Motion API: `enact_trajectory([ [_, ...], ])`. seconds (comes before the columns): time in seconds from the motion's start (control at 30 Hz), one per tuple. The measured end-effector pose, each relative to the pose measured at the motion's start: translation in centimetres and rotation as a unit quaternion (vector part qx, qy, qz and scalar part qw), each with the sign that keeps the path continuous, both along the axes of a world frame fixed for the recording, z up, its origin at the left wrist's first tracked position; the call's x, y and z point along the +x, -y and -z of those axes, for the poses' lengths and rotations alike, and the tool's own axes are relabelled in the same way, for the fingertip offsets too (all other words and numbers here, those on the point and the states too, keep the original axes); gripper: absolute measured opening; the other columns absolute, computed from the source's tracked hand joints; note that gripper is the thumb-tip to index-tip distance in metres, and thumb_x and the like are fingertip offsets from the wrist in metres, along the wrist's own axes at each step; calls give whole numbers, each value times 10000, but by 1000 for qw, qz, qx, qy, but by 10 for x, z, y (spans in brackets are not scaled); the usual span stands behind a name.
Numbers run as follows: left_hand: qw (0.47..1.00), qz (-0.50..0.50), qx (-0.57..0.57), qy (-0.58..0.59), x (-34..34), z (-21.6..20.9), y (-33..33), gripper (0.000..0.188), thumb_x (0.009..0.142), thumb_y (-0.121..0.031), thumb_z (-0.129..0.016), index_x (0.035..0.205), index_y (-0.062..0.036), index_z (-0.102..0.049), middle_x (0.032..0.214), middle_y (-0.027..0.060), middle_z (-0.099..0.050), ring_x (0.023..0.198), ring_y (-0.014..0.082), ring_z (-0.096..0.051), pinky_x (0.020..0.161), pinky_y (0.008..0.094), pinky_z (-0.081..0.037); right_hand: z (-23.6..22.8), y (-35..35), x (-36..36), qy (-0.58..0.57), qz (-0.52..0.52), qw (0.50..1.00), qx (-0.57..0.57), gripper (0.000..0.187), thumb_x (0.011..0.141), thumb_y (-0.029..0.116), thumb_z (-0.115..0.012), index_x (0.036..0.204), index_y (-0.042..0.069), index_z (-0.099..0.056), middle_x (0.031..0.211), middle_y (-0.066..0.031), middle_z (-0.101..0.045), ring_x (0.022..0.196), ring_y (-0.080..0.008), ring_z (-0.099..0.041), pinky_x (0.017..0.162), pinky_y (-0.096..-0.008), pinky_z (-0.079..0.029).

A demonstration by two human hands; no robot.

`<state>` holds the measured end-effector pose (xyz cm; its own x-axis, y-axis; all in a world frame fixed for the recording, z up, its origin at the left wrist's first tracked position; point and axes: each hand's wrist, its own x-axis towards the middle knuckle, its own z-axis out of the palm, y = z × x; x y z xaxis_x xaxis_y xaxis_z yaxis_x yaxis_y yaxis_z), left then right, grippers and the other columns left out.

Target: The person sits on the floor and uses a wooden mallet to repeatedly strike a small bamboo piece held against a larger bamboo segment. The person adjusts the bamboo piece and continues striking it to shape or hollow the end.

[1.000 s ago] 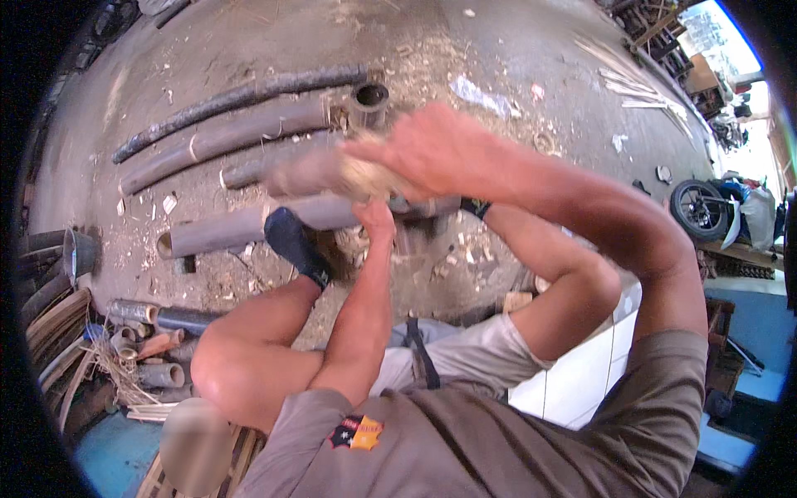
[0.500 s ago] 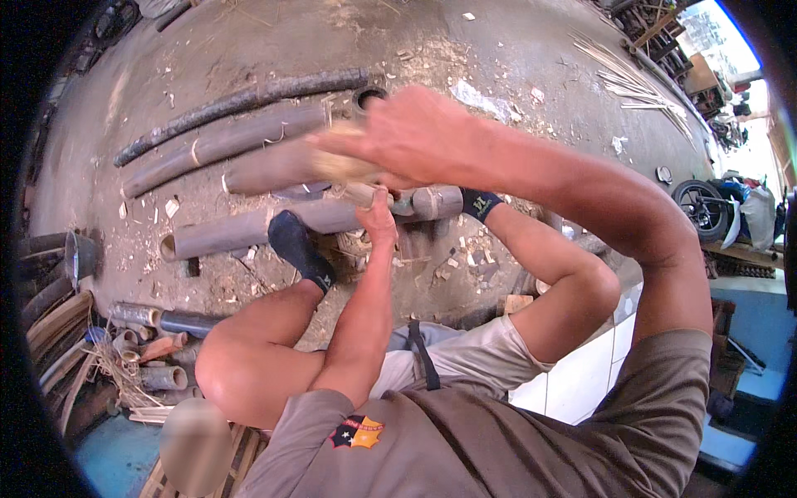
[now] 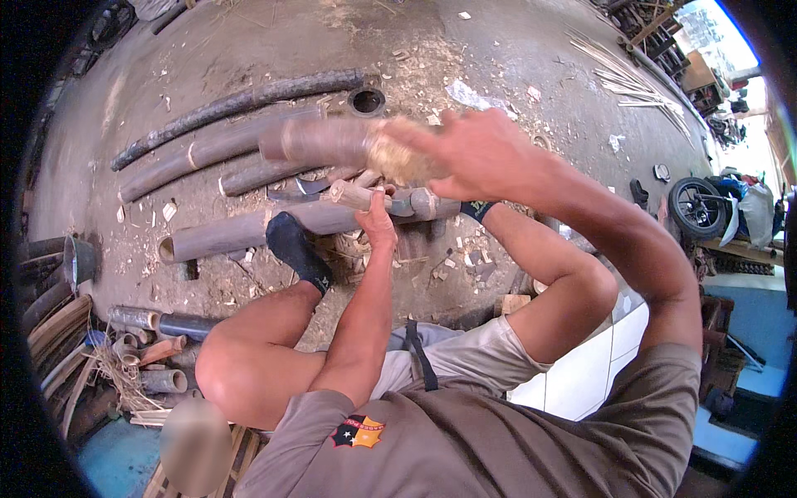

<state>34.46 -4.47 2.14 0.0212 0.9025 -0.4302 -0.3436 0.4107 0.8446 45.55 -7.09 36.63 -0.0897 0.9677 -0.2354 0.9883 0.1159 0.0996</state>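
My left hand (image 3: 378,226) is closed round the thick wooden handle (image 3: 349,195) of a chisel-like tool. Its grey metal end (image 3: 402,203) meets a bamboo tube (image 3: 224,236), close to a node near my right foot. Above it, my right hand (image 3: 477,153) grips a wooden mallet (image 3: 328,141), smeared by motion; its pale frayed part lies by my fingers and a brown cylinder stretches left. The mallet and the chisel handle look apart. My socked left foot (image 3: 295,245) rests on the tube. A dark curved blade (image 3: 313,185) lies just beyond it.
Further bamboo tubes (image 3: 166,177) and a dark mottled pole (image 3: 237,104) lie beyond. An upright tube end (image 3: 367,101) shows its dark hole. Wood chips (image 3: 473,253) litter the floor. Bamboo offcuts (image 3: 162,380) are heaped at left; thin strips (image 3: 639,87) lie far right.
My right hand has moved right and slightly down with the mallet, uncovering the upright tube end and more of the chisel handle. My left hand and the tube stay nearly in place.
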Motion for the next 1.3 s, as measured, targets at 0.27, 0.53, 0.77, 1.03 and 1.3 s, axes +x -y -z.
enact_trajectory([
  [0.27, 981, -37, -33, 189, 8, -8, -17, 329, 898, -322, -698, 1043, -43, -600, 711, 51, -556, 621, 185, -533, 625, 366, -512, -11, 67, 39, -275, 246, 927, 68, 925, 805, 246, -780, 1633, 223, -369, 1192, -275, -717, 1057, -415, -730, 963, -442, -547],
  [0.53, 982, 110, -63, 138, 26, -17, -60, 202, 923, -212, -695, 901, -39, -592, 651, 52, -567, 468, 144, -484, 481, 328, -465, 15, 64, 87, -314, 341, 886, 20, 973, 772, 107, -791, 1640, 194, -360, 1240, -240, -723, 1145, -323, -719, 1032, -402, -515],
  [0.77, 947, 309, -65, -53, 67, -33, -126, 284, 883, -284, -789, 876, -35, -652, 638, 44, -601, 463, 123, -519, 456, 295, -454, 33, 57, 90, -451, 358, 815, 63, 961, 803, 226, -786, 1638, 74, -336, 1423, -200, -618, 1301, -269, -607, 1119, -392, -446],
  [1.03, 979, 118, 145, 76, 87, -124, -143, 314, 882, -300, -791, 921, -18, -658, 718, 42, -628, 574, 112, -588, 520, 281, -517, 45, 185, 82, -453, 392, 766, 233, 1190, 712, 440, -861, 1625, -31, -260, 1499, -221, -515, 1333, -340, -559, 1148, -453, -414],
  [1.3, 979, -77, 155, 109, 96, -101, -238, 294, 919, -238, -737, 954, -33, -529, 666, 52, -552, 483, 151, -519, 475, 340, -500, 77, 249, 39, -435, 565, 678, 179, 906, 833, 519, -730, 1469, -71, -467, 1311, -219, -616, 1182, -351, -611, 1055, -425, -451],
])
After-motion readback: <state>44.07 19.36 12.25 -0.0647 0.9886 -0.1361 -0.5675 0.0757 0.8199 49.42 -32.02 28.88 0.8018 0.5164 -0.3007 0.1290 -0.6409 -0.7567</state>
